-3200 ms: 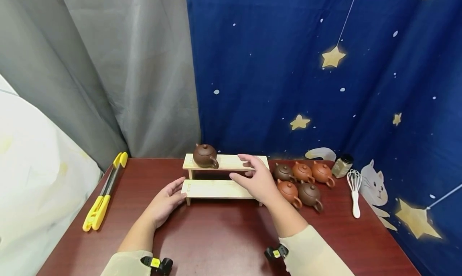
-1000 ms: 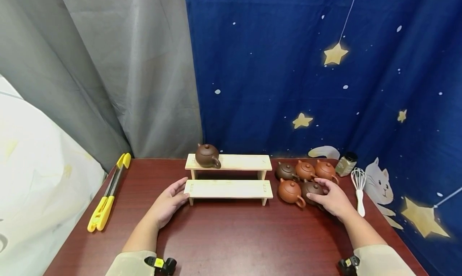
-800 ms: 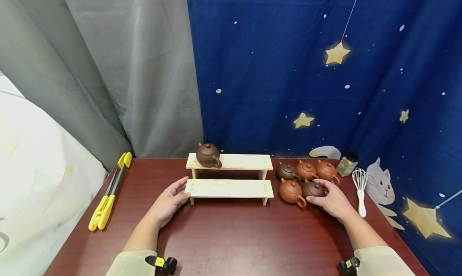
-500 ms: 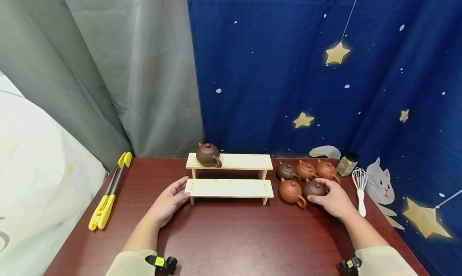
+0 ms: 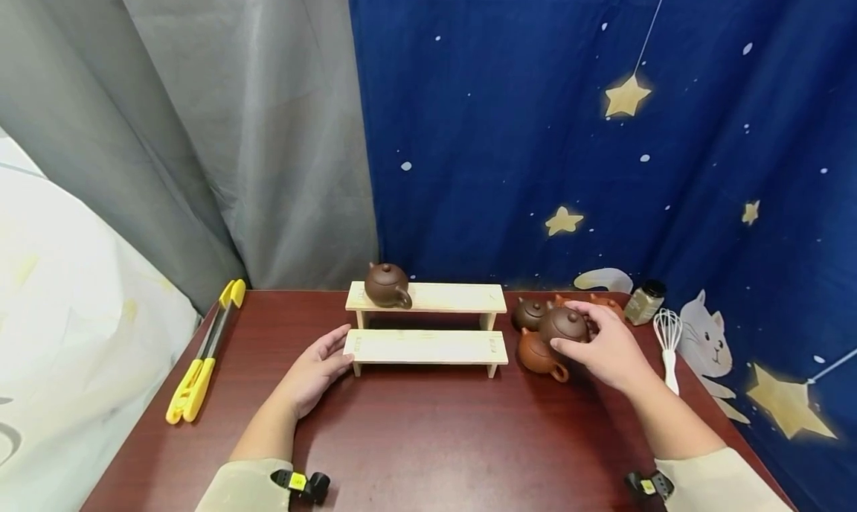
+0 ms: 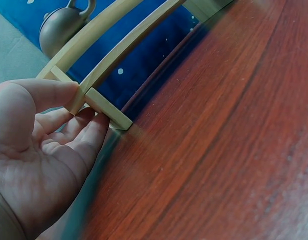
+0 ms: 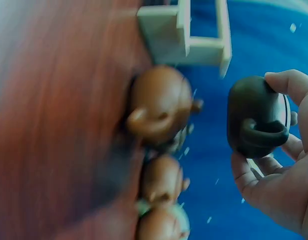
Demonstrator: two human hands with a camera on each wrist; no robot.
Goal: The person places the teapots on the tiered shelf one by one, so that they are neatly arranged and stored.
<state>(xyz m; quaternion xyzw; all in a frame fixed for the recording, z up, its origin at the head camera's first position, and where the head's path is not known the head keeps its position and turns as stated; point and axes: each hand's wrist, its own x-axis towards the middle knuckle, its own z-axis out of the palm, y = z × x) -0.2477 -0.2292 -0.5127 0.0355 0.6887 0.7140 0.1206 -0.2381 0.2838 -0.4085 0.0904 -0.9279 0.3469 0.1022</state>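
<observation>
My right hand (image 5: pixel 605 344) grips a dark brown teapot (image 5: pixel 565 326) around its body, lifted off the table; in the right wrist view the teapot (image 7: pixel 256 117) hangs between thumb and fingers, its handle free. Below it an orange-brown teapot (image 5: pixel 538 354) stands on the table. My left hand (image 5: pixel 315 370) pinches the left end of the lower step of a pale two-step wooden rack (image 5: pixel 428 347); in the left wrist view the thumb lies on the board's end (image 6: pixel 81 95) and the fingers touch the leg. Another dark brown teapot (image 5: pixel 386 286) sits on the upper step's left end.
Behind the lifted teapot are a dark teapot (image 5: pixel 529 315) and two orange-brown ones, partly hidden by the right hand. A jar (image 5: pixel 644 304) with a black lid and a white whisk (image 5: pixel 668 348) lie further right. Yellow-handled tongs (image 5: pixel 204 356) lie at the left.
My right hand moved from the rack to the front dark teapot, took hold of it and raised it up and to the left. The left hand stays at the rack's left end.
</observation>
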